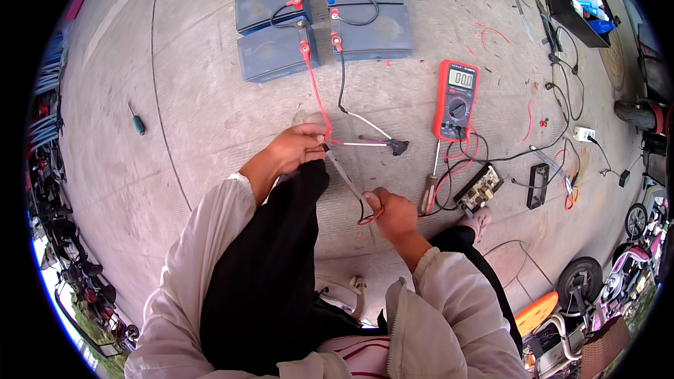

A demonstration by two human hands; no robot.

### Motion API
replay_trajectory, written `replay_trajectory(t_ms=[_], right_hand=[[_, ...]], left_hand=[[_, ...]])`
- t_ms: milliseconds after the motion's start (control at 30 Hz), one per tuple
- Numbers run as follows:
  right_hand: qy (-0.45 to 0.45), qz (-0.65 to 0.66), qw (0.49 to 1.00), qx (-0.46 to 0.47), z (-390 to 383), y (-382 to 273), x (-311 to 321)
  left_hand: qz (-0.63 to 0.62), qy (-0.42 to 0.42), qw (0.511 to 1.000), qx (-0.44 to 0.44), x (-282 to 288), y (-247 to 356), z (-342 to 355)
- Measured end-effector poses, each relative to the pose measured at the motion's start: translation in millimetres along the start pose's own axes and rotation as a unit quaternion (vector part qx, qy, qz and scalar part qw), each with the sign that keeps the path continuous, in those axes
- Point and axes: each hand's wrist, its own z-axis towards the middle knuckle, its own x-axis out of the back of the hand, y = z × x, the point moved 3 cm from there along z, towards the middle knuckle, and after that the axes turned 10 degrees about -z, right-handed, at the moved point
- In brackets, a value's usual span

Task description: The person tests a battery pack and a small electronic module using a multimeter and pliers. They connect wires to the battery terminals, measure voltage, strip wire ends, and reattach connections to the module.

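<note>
My left hand [298,146] pinches the red wire [317,98] where it meets the black upper end of a grey rod-shaped thing [342,172]. My right hand [393,216] is closed on that rod’s lower end, with red and black wire looped there. Beyond my hands are four grey batteries [368,28] joined by short cables. A black connector [397,147] on pale wires lies right of my left hand. A red multimeter [455,98] lies farther right with its leads, beside a screwdriver [430,193] and a circuit board [479,189].
A black box of tubes [562,7], an open black case [538,187], scissors [571,196], a white plug [584,134] and tangled cables lie rightward. A small screwdriver [137,123] lies left. Wheels [579,284] crowd the lower right; wire scraps dot the upper floor.
</note>
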Motion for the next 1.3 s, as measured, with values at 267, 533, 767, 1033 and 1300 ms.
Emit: replay_trajectory(t_ms=[267, 533, 767, 1033, 1300], right_hand=[[-0.162, 0.522, 0.830, 0.108, 18, 49, -38], [0.119, 0.435, 0.876, -0.170, 80, -1, -52], [0.201, 0.554, 0.798, -0.125, 114, 31, -53], [0.376, 0.292, 0.877, -0.071, 128, 51, -27], [0.245, 0.290, 0.925, -0.018, 103, 69, -4]], left_hand=[[0.032, -0.013, 0.999, 0.008, -15, 29, 6], [0.019, 0.010, 1.000, -0.017, 95, 40, 10], [0.033, 0.007, 0.999, -0.016, 78, 42, 20], [0.016, 0.013, 1.000, -0.021, 38, 25, 23], [0.018, 0.010, 0.999, -0.027, 20, 22, 14]])
